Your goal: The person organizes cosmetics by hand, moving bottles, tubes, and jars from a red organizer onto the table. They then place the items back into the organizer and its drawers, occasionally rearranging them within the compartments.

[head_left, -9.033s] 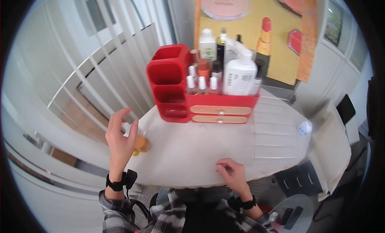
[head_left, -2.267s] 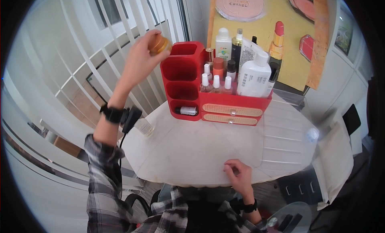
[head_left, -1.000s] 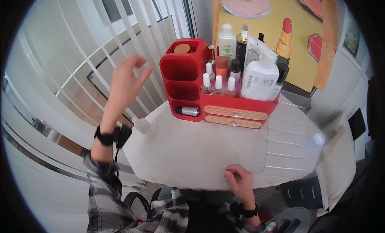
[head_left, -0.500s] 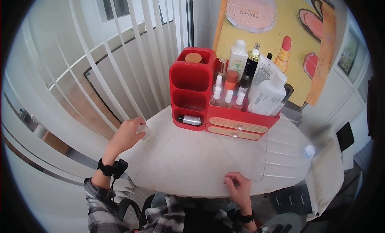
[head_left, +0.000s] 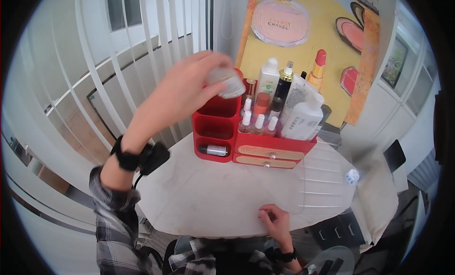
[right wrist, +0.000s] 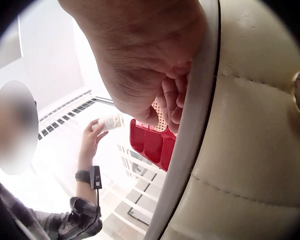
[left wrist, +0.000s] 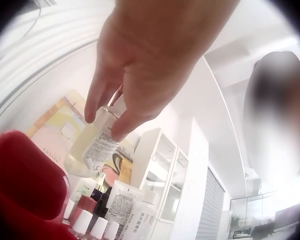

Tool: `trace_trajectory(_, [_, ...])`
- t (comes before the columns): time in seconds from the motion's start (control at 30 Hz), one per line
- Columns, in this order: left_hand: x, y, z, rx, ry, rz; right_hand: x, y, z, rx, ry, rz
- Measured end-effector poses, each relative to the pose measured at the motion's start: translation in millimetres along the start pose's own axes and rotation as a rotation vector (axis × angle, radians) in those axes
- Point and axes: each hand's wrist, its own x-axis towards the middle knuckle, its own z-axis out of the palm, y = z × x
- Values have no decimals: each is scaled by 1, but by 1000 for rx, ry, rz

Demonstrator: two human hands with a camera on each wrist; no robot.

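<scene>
My left hand pinches a clear bottle over the top of the red organizer. Pale liquid and a printed label show on the bottle in the left wrist view, where it hangs tilted from the fingers. The organizer's top compartment is hidden behind the hand and bottle. A small dark-capped silver bottle lies on its side in the lowest compartment. My right hand rests at the table's front edge with loosely curled fingers, holding nothing.
To the right in the organizer stand white-capped nail polish bottles, a white lotion bottle and a tube. Two woven-front drawers sit below. A ribbed clear sheet covers the right of the table. White railings stand left.
An amber jar went from the table into the organizer's top compartment, and the small silver bottle appeared in the lowest one. My left hand then lifted the clear bottle from the table's left.
</scene>
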Motion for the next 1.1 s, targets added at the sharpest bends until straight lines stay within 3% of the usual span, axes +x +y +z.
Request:
trace_trajectory(0.1, [42, -11, 31, 16, -34, 115, -1, 3, -1, 50, 13, 7])
trace_trajectory(0.2, [65, -15, 53, 15, -156, 113, -1, 7, -5, 63, 2, 11])
trace_trajectory(0.27, [72, -15, 62, 36, -245, 18, -1, 8, -7, 88, -5, 16])
trace_trajectory(0.7, [79, -29, 102, 44, -358, 90, 1, 3, -13, 182, -72, 38])
trace_trajectory(0.77, [80, -30, 103, 37, -430, 7, 1, 4, -13, 184, -75, 40])
trace_trajectory(1.1, [75, -35, 104, 0, -424, 29, 1, 8, -13, 190, -84, 34])
